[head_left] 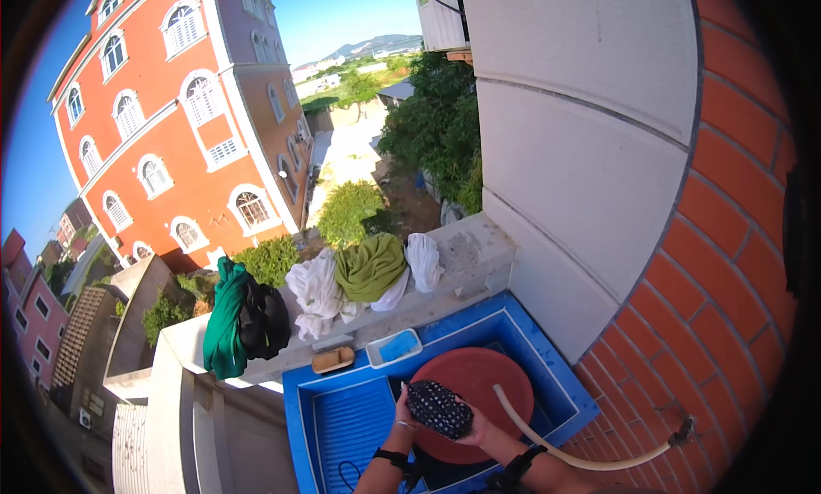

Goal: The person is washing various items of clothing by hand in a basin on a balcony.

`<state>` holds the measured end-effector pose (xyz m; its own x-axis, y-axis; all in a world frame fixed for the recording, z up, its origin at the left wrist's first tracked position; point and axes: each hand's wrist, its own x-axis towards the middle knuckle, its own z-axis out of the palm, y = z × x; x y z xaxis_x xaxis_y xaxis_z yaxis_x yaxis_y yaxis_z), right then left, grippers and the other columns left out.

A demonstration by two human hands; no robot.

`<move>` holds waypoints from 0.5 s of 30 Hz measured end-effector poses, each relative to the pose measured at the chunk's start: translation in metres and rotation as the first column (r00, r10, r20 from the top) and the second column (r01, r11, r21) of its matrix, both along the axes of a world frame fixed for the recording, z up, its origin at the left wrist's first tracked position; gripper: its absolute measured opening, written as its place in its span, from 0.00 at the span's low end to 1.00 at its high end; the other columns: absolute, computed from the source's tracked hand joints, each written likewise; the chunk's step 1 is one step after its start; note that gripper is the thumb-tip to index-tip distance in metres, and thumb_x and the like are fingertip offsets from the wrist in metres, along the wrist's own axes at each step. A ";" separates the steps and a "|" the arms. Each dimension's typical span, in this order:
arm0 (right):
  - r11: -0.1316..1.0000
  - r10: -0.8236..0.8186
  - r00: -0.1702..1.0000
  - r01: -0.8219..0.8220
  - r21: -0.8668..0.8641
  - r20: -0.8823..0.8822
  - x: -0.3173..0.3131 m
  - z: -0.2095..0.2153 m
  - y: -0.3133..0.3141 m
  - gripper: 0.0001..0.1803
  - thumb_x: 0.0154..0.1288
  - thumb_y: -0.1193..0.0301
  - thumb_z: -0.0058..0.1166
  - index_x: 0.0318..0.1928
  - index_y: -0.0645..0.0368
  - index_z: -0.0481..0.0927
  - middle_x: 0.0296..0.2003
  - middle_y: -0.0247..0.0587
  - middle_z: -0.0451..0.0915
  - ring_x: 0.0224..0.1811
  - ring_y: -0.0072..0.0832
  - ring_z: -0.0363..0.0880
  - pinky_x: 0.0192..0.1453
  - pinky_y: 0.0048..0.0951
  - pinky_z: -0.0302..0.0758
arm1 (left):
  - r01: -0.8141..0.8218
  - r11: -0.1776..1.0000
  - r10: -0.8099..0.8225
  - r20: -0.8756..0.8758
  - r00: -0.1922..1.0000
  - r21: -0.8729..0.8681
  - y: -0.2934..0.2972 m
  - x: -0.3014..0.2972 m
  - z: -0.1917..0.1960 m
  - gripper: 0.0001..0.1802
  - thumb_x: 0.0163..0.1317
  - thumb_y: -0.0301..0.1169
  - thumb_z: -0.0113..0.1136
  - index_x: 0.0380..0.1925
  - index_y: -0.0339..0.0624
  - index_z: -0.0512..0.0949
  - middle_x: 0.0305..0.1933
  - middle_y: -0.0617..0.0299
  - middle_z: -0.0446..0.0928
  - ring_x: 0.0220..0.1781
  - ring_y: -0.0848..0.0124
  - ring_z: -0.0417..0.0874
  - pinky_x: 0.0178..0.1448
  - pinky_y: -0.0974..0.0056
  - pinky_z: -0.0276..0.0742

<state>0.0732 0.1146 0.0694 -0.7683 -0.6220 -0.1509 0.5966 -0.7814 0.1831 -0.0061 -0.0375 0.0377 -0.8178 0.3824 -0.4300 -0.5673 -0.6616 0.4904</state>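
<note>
Between my two hands is a bunched black cloth with white dots [440, 409], held above a round red basin [462, 366]. My left hand [403, 408] grips its left side, and my right hand [479, 427] closes on its lower right side. The basin sits inside a blue laundry sink [560, 391], whose ribbed washboard [355, 425] lies to the left of my hands. A cream hose [547, 447] bends over the basin's right rim, its open end resting inside. Dark straps circle both my wrists.
On the ledge [470, 259] behind the sink lie a green cloth [372, 270], white cloths [316, 289], a black cloth [263, 321] and a teal cloth [224, 323]. A wooden brush [333, 360] and white tray [395, 349] rest nearer. The hose joins a tap [682, 431] on the brick wall [676, 323].
</note>
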 end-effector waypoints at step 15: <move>0.352 0.495 0.868 -0.244 0.904 0.042 -0.022 -0.005 0.003 0.22 0.49 0.67 0.58 0.45 0.63 0.69 0.40 0.39 0.75 0.42 0.28 0.74 0.43 0.33 0.73 | 0.377 0.879 -0.280 0.325 0.903 -0.293 0.006 -0.027 0.000 0.25 0.46 0.49 0.57 0.33 0.38 0.75 0.31 0.54 0.77 0.33 0.62 0.79 0.40 0.58 0.75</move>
